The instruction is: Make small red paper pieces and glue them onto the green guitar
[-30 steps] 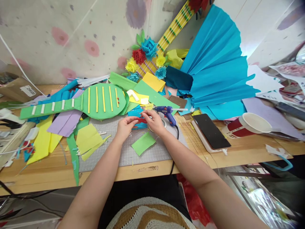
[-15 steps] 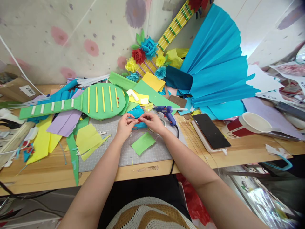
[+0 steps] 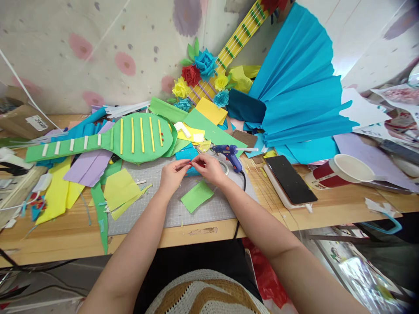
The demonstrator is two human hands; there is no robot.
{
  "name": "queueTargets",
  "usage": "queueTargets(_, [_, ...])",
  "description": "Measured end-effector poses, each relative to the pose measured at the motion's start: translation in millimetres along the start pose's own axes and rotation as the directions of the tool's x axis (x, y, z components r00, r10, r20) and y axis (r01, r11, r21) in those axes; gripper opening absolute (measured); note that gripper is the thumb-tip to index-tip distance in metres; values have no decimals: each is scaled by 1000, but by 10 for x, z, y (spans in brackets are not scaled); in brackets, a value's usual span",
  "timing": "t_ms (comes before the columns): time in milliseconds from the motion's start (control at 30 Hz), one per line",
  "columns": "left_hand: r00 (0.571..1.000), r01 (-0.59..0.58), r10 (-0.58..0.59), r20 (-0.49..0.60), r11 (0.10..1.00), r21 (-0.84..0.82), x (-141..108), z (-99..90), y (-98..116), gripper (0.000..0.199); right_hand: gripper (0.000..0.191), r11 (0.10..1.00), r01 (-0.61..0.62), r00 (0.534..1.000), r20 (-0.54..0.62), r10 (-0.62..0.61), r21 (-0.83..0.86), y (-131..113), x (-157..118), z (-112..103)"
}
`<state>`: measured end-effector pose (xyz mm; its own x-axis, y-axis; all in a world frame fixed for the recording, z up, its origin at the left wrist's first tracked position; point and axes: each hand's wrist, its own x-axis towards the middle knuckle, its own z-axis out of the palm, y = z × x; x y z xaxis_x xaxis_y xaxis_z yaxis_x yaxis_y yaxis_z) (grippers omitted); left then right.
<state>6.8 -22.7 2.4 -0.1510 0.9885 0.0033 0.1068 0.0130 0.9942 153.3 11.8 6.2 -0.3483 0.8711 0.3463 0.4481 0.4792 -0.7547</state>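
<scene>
My left hand (image 3: 174, 175) and my right hand (image 3: 209, 168) meet fingertip to fingertip over the grey cutting mat (image 3: 131, 218). Both are pinched closed; a trace of red shows by the right fingers, too small to make out. Blue paper (image 3: 186, 152) lies just behind the hands. A purple glue gun (image 3: 231, 157) rests to the right of them, and a green paper rectangle (image 3: 197, 197) is on the mat in front. To the left is a green paper instrument shape (image 3: 144, 138) with yellow strips.
A yellow paper guitar with flowers (image 3: 225, 61) and a large pleated blue paper fan (image 3: 294, 78) stand at the back. On the right are a black phone (image 3: 291, 179) and a paper cup (image 3: 343, 172). Yellow-green paper (image 3: 121, 189) lies left.
My fingertips have shifted slightly, and the small red bit between them shows less than before. Both hands stay pinched together in nearly the same place.
</scene>
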Motion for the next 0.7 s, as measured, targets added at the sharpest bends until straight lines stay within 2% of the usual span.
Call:
queueTargets(133, [999, -9, 8, 38, 999, 39, -22, 5, 15, 36, 9, 997, 51, 998, -23, -53, -57, 3, -4, -10])
queueTargets(333, [992, 86, -79, 99, 994, -70, -19, 11, 48, 39, 11, 994, 77, 997, -7, -77, -81, 5, -11, -15])
queueTargets(567, [998, -68, 70, -7, 991, 117, -28, 15, -35, 29, 10, 997, 34, 999, -31, -36, -72, -14, -4, -2])
queueTargets(700, [994, -101, 105, -22, 982, 159, -14, 15, -84, 30, 11, 1000, 6, 1000, -27, -6, -6, -8, 5, 9])
